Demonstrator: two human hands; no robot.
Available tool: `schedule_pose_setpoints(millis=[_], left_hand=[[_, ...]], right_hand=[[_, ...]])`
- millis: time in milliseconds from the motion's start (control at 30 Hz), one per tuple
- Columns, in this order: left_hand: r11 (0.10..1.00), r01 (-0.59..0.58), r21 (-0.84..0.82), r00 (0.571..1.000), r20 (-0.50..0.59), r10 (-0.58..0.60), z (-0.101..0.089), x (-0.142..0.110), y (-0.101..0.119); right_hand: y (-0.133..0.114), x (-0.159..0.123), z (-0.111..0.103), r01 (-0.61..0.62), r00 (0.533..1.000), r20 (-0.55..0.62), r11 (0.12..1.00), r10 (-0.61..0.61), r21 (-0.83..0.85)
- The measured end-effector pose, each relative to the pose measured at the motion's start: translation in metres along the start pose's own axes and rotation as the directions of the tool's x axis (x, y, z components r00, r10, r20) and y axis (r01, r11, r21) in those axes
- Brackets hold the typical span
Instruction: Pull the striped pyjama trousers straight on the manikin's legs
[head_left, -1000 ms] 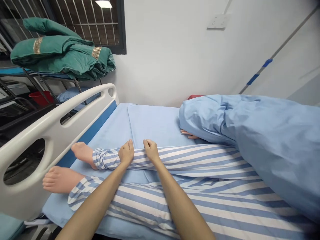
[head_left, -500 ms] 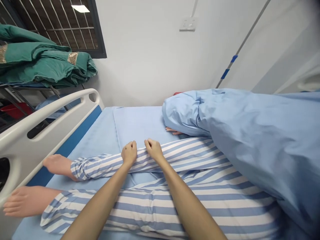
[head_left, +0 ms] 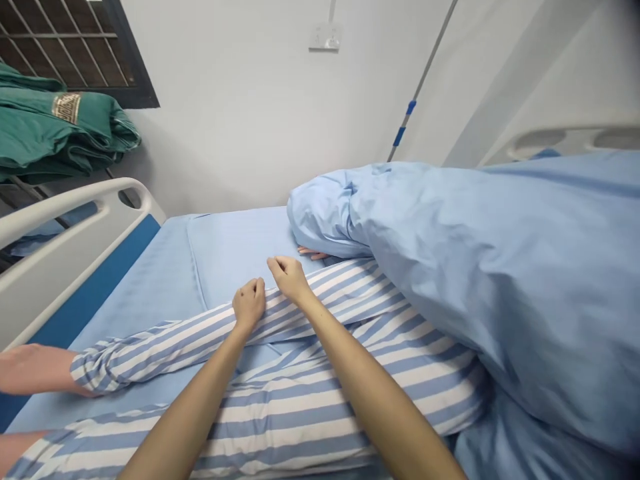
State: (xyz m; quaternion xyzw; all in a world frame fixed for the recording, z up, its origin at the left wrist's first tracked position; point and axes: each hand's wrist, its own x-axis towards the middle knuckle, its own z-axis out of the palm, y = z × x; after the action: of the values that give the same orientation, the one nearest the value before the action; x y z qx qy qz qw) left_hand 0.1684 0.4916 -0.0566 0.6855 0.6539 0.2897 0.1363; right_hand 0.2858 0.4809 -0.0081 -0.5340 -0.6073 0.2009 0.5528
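Note:
My left hand (head_left: 249, 303) is closed in a fist over the far leg of the striped pajama pants (head_left: 300, 407). Just to its right and slightly higher, my right hand (head_left: 290, 277) is also closed in a fist, nothing visible in it. Whether either fist touches the cloth I cannot tell. The blue-and-white pants are on a figure lying on its back, with a bare foot (head_left: 40, 370) at the left edge. A light blue quilt (head_left: 440, 247) covers the figure's upper part, and some fingertips (head_left: 313, 253) peek out under its edge.
The bed has a light blue sheet (head_left: 235, 233) and a white and blue end board (head_left: 65, 267) at the left. Green folded cloth (head_left: 75, 133) lies beyond it under a barred window. A pole (head_left: 415, 100) stands by the wall, near a socket (head_left: 325, 38).
My view has swung to the right, so the bed and figure appear farther left. The right fist has risen a little relative to the left one. Both hands stay closed.

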Motion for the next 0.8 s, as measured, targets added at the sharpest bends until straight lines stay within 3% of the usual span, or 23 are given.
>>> schedule_pose_setpoints(millis=[133, 333, 467, 533, 633, 800], left_hand=[[0.999, 0.012, -0.046, 1.000, -0.022, -0.013, -0.002, 0.007, 0.009], [0.955, -0.112, -0.275, 0.990, -0.117, 0.083, 0.016, 0.009, 0.063], [0.987, -0.032, -0.158, 0.999, -0.046, 0.025, 0.035, -0.004, 0.078], [0.995, -0.039, -0.090, 0.999, -0.011, 0.038, 0.039, -0.009, 0.075], [0.995, -0.080, -0.061, 0.997, 0.008, 0.081, 0.038, -0.010, 0.073], [0.980, -0.091, -0.179, 0.996, 0.009, 0.094, 0.035, 0.004, 0.096]], right_hand=[[0.024, -0.003, -0.007, -0.118, 0.988, -0.101, 0.993, 0.118, 0.007], [0.042, 0.002, -0.004, -0.210, 0.966, -0.088, 0.937, 0.243, 0.277], [0.040, 0.006, -0.022, -0.241, 0.957, -0.134, 0.963, 0.256, 0.119], [0.038, 0.006, -0.035, -0.138, 0.987, -0.093, 0.988, 0.131, -0.067], [0.041, 0.002, -0.053, 0.015, 1.000, -0.003, 0.959, -0.016, -0.282], [0.057, 0.001, -0.060, -0.111, 0.981, -0.181, 0.974, 0.074, -0.200]])
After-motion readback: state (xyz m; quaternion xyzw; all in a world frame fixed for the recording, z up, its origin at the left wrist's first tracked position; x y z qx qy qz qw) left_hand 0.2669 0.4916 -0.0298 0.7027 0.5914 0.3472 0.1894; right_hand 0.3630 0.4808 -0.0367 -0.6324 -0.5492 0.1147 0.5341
